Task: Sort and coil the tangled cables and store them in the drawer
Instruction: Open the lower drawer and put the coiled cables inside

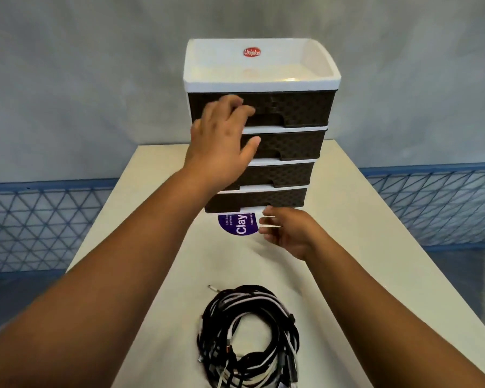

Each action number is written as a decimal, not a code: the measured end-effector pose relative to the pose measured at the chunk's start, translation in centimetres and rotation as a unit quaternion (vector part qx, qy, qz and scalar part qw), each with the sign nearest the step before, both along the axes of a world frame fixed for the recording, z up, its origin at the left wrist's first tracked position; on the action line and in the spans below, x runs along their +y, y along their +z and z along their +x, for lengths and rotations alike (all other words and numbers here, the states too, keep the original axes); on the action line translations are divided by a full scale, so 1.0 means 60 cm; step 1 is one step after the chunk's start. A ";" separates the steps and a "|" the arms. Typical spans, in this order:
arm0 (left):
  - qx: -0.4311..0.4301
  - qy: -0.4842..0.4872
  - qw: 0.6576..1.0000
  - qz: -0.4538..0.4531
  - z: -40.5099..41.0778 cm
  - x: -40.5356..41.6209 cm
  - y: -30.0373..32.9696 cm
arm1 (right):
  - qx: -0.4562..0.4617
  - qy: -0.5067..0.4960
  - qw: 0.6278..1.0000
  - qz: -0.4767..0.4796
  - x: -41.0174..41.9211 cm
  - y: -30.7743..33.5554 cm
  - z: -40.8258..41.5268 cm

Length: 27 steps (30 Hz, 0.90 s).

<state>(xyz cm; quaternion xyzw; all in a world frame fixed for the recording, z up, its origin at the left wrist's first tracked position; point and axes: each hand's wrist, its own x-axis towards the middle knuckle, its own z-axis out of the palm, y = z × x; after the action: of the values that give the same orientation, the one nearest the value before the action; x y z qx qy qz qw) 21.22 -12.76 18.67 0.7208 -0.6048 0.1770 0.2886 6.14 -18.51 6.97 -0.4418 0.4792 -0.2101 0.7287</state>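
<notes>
A tangled heap of black and white cables (247, 334) lies on the white table near me. Beyond it stands a white drawer unit (263, 77) with several dark brown woven-pattern drawers, all pushed in. My left hand (221, 141) is raised in front of the left side of the top drawer (297, 107), fingers loosely spread toward its front; contact is unclear. My right hand (286, 233) hovers low by the bottom drawer (280, 198), fingers loosely curled next to a purple "Clay" label (237, 225) at the unit's base. Neither hand holds anything.
The white table (361, 247) stands against a grey wall. On both sides below it runs a blue lattice fence (39, 219). Bare tabletop lies left and right of the cable heap and between it and the unit.
</notes>
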 end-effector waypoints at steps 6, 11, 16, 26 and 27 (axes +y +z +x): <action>-0.074 0.053 0.995 0.037 0.031 -0.082 0.046 | -0.130 -0.091 0.977 0.145 -0.030 -0.014 0.068; -0.083 0.061 0.995 -0.001 0.040 -0.095 0.032 | -0.163 -0.160 0.953 0.197 -0.049 -0.003 0.097; -0.068 0.070 0.995 -0.030 0.036 -0.103 0.031 | -0.192 -0.210 0.944 0.168 -0.049 0.025 0.116; -0.052 0.074 0.995 -0.042 0.030 -0.108 0.030 | -0.253 -0.218 0.926 0.173 -0.039 0.048 0.111; -0.051 0.075 0.995 -0.039 0.029 -0.108 0.031 | -0.257 -0.216 0.925 0.176 -0.034 0.048 0.108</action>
<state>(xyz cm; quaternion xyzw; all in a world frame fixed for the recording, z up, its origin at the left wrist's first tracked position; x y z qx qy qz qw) 22.96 -19.26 20.51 0.7424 -0.5554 0.2582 0.2715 12.61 -20.56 9.85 -0.1233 0.3888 -0.3813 0.8296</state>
